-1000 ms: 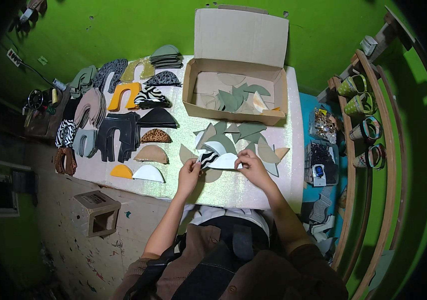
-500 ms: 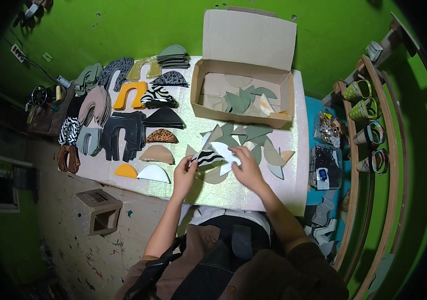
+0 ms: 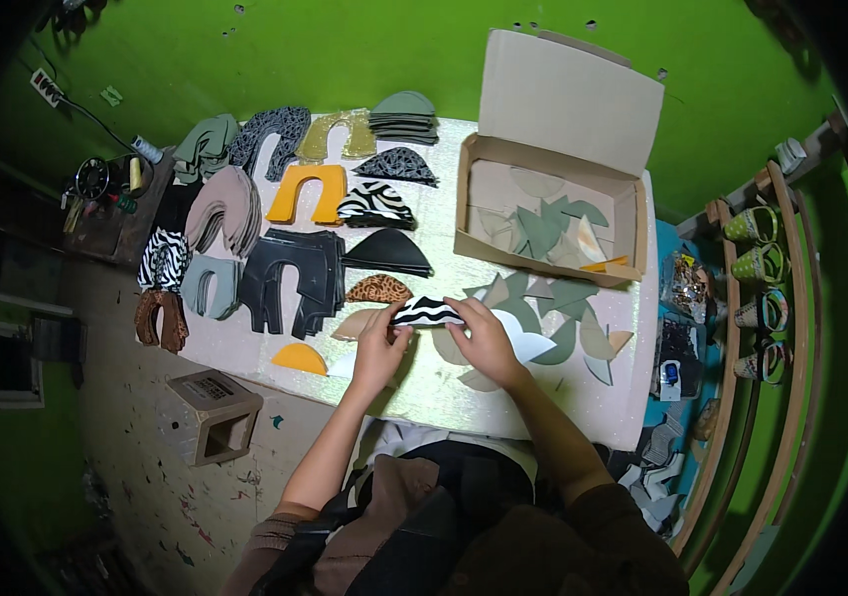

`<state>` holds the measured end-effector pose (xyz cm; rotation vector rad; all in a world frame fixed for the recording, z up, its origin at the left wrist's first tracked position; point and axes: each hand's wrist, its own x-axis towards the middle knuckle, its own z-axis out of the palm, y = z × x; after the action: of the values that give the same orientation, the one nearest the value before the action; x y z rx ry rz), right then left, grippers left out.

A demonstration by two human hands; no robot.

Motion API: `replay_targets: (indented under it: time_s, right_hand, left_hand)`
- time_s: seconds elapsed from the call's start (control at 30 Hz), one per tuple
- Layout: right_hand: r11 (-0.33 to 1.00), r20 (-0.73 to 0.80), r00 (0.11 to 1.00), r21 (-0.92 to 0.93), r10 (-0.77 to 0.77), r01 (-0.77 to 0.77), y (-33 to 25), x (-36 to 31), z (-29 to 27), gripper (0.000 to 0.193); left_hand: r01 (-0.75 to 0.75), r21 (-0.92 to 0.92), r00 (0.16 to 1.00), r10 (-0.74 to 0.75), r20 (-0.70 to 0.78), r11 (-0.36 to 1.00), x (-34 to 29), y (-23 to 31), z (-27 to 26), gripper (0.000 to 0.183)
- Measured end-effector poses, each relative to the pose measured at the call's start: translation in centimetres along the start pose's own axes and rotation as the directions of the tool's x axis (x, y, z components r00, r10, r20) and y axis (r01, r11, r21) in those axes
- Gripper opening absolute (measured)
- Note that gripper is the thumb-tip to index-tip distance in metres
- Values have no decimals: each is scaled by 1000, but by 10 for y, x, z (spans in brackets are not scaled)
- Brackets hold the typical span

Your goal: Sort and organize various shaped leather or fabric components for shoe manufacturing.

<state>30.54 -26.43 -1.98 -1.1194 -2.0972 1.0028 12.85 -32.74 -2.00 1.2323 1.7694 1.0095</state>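
A zebra-print half-round piece (image 3: 428,312) is stretched between my two hands over the table's front part. My left hand (image 3: 379,350) pinches its left end, and my right hand (image 3: 485,343) grips the right end. Just right of my right hand lies a white curved piece (image 3: 528,341), on a loose heap of green and beige cut pieces (image 3: 565,303). Beside my left hand are a leopard-print half-round stack (image 3: 378,288) and a tan half-round stack (image 3: 352,324). A zebra-print half-round stack (image 3: 376,206) stands farther back.
Behind the heap is an open cardboard box (image 3: 550,260) with more cut pieces inside. Stacks of arch-shaped pieces (image 3: 295,268) fill the table's left side. A yellow half-round piece (image 3: 300,359) lies near the front edge. At the right, a wooden rack (image 3: 791,397) holds small sandals (image 3: 760,263).
The white piece has left my right hand and rests on the heap. Both hands now hold the zebra-print piece at its ends. The whole view has shifted, moving the table rightward in the picture.
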Motion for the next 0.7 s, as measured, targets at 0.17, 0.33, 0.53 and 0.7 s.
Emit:
replay_targets:
  time_s: [0.17, 0.33, 0.53, 0.7]
  right_hand:
    - [996, -18, 999, -86, -36, 34, -4, 21, 34, 33]
    - [965, -122, 978, -222, -170, 140, -20, 75, 48, 34]
    - [935, -254, 953, -347, -166, 71, -29, 150, 52, 34]
    - [872, -293, 942, -490, -163, -2, -22, 176, 61, 34]
  left_hand:
    - [-225, 235, 972, 233, -6, 946, 17, -27, -30, 36]
    - [-372, 338, 921, 389, 19, 864, 68, -19, -72, 30]
    - [-515, 533, 788, 615, -14, 671, 147, -1, -96, 25]
    - [-557, 537, 760, 649, 22, 634, 177, -8, -99, 23]
